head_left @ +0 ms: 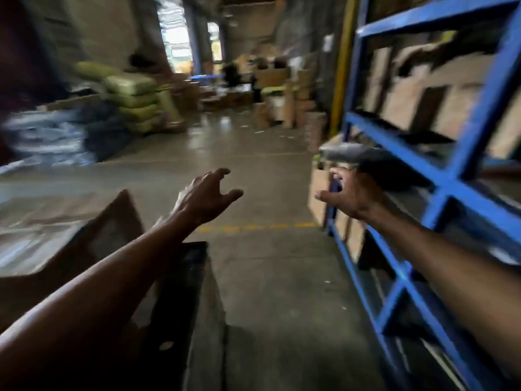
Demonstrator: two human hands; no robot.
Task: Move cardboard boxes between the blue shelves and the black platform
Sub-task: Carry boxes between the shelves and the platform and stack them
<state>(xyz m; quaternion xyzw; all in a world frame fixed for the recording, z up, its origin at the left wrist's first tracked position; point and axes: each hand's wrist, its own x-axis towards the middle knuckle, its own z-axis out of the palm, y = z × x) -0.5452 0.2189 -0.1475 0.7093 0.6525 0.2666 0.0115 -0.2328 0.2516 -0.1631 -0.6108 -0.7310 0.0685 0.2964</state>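
As both arms stretch ahead empty, I judge I'm between loads: left hand and right hand have fingers spread, loosely curled. Cardboard boxes sit on the blue shelves at right; next, grip one for the black platform.

Likely a warehouse: blue shelves, stacked sacks, concrete floor.

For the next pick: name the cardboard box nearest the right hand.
The low box at the blue shelves' far end, beside the right hand; others lie farther off.
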